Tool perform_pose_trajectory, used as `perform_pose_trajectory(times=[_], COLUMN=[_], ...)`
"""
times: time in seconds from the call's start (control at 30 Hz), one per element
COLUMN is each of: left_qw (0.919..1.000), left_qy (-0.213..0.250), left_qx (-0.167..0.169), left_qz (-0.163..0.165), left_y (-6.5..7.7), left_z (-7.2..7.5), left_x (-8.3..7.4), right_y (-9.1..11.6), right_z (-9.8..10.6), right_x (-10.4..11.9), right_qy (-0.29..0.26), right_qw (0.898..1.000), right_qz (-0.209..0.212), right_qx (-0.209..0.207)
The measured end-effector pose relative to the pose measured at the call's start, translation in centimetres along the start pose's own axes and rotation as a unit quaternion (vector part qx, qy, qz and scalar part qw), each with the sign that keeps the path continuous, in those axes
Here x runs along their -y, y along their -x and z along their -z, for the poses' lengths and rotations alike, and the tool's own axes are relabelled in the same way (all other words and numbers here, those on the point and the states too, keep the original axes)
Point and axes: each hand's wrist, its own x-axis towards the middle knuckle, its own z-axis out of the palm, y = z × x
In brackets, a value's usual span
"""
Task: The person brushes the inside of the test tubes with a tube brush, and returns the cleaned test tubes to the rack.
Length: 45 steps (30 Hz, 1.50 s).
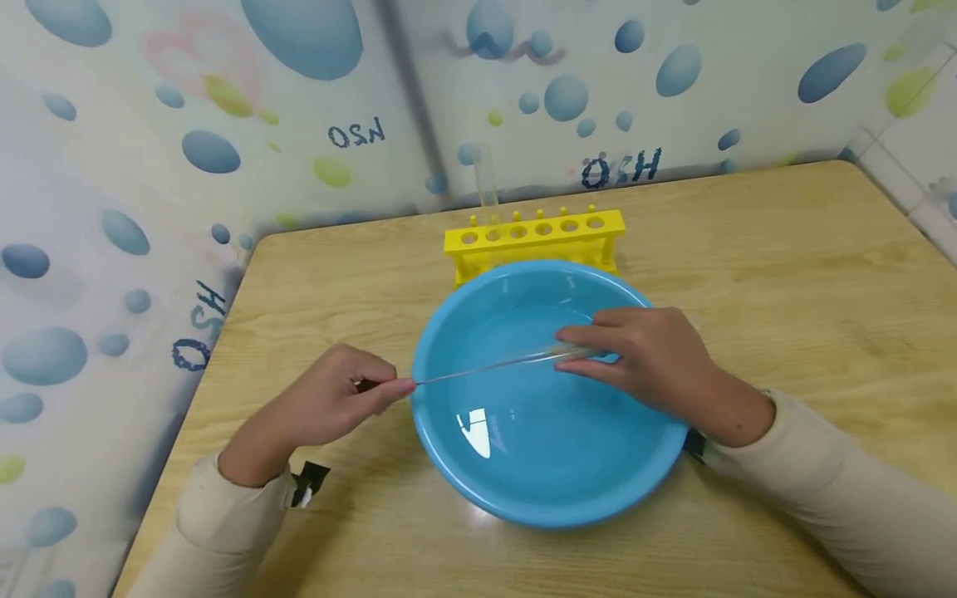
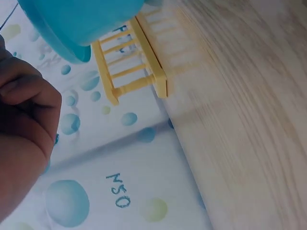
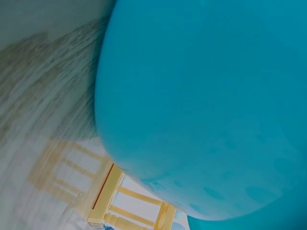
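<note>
Above the blue basin [image 1: 553,465], my left hand [image 1: 336,399] pinches the end of a thin wire handle [image 1: 463,372] between thumb and forefinger. The wire runs right to a clear glass test tube [image 1: 544,357], which the fingers of my right hand [image 1: 646,349] grip. A pale, bristle-like part shows near the right fingertips, so the wire looks like a test tube brush inside the tube; the far end is hidden by the hand. In the left wrist view, the left hand [image 2: 29,100] has curled fingers. The right wrist view shows mostly the basin [image 3: 201,96], no hand.
Behind the basin stands a yellow test tube rack [image 1: 534,232], with one clear test tube [image 1: 486,187] upright in it. The basin holds water, and rests on a wood-patterned table [image 1: 785,291]. A wall with blue dots [image 1: 568,98] borders the table's back and left.
</note>
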Motion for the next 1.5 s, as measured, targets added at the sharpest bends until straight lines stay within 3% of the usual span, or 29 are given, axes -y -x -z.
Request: perform_pose_trajectory(times=[0.13, 0.37, 0.73, 1.0, 1.2, 1.37, 1.5], left_qw=[1.0, 0.9994, 0.9985, 0.9941, 0.9955, 0.9946, 0.9944], left_qy=[-0.008, 0.011, 0.03, 0.067, 0.067, 0.093, 0.094], left_qx=[-0.002, -0.013, -0.044, -0.085, -0.066, -0.046, -0.047], left_qz=[0.001, -0.03, -0.016, -0.01, -0.011, -0.007, -0.004], left_y=[0.7, 2.1, 3.5, 3.4, 2.4, 2.1, 2.0], left_z=[0.7, 1.8, 2.3, 1.6, 1.2, 1.2, 1.1], left_x=[0.5, 1.3, 1.6, 1.6, 1.5, 1.5, 1.2], right_y=[0.2, 0.2, 0.1, -0.1, 0.0, 0.0, 0.0], right_z=[0.1, 0.2, -0.2, -0.1, 0.0, 0.1, 0.3], right_x=[-0.1, -0.1, 0.0, 0.1, 0.1, 0.0, -0.1], right_qy=[0.001, -0.003, -0.004, 0.029, 0.03, 0.026, 0.032], right_qw=[1.0, 1.0, 1.0, 0.999, 1.0, 1.0, 0.999], right_qz=[0.0, 0.008, 0.008, 0.012, 0.006, 0.013, 0.02], right_qx=[-0.005, -0.012, 0.001, 0.0, -0.002, 0.009, 0.013])
